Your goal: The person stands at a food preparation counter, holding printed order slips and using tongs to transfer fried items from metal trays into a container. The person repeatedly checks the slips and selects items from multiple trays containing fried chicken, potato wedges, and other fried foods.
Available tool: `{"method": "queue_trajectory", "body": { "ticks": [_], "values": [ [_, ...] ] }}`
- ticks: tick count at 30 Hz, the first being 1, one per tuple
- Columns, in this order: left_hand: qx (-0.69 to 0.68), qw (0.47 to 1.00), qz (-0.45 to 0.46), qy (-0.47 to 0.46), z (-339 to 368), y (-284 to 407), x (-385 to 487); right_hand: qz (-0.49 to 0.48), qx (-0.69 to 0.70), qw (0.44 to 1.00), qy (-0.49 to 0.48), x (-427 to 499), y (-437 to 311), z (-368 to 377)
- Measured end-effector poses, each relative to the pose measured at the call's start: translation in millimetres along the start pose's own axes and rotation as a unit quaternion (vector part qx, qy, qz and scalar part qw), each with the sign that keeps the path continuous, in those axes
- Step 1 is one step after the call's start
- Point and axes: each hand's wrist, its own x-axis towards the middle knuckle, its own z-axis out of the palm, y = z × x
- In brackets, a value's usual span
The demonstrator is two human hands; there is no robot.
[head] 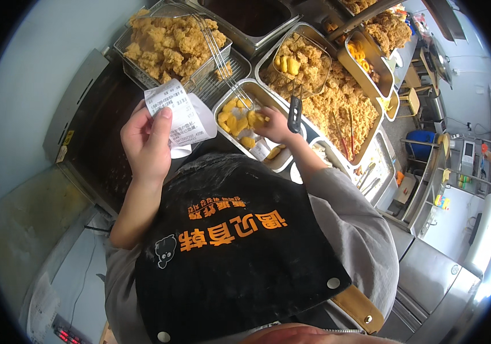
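Observation:
My left hand (146, 139) is raised at the left, thumb pressed on curling paper receipts (176, 112) that bear printed writing. My right hand (275, 125) reaches into a steel tray (252, 86) of yellow nuggets (234, 122). Its fingertips are closed around a nugget (256, 118), partly hidden by the fingers. A slip of printed paper (259, 149) lies in the near part of that tray. The long wire handle (215, 49) of a strainer runs from the fried chicken pile to above the nuggets.
Fried chicken (172, 47) fills a wire basket at the upper left. A black-handled fry basket (296, 114) rests on a large tray of fried pieces (336, 101), which also holds red tongs (351, 133). A deep steel vat (250, 17) stands behind. Steel shelving (426, 172) is at the right.

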Motion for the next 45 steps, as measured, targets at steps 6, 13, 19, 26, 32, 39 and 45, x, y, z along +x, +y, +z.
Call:
{"method": "queue_trajectory", "body": {
  "ticks": [6,13,19,26,32,39,45],
  "values": [
    [-0.01,1.0,0.002,0.017,-9,0,-2,0.236,-0.014,0.96,-0.147,-72,-8,-175],
    [-0.017,1.0,-0.008,0.02,1,1,-7,0.103,0.072,0.981,0.149,57,1,-227],
    [-0.001,1.0,0.01,-0.006,2,5,-13,0.149,0.1,0.969,0.171,143,21,-219],
    [-0.006,0.999,0.024,0.024,-12,7,-22,0.116,0.114,0.933,0.321,49,14,-211],
    [-0.026,1.0,-0.007,0.012,-8,-8,-17,0.284,0.071,0.929,0.226,-102,57,-202],
    [-0.035,0.996,-0.044,-0.062,41,-17,-8,0.546,0.059,0.835,-0.022,-254,111,-192],
    [-0.011,0.992,-0.091,-0.09,94,-27,-2,0.555,0.096,0.826,0.009,-262,203,-236]
  ]
}}
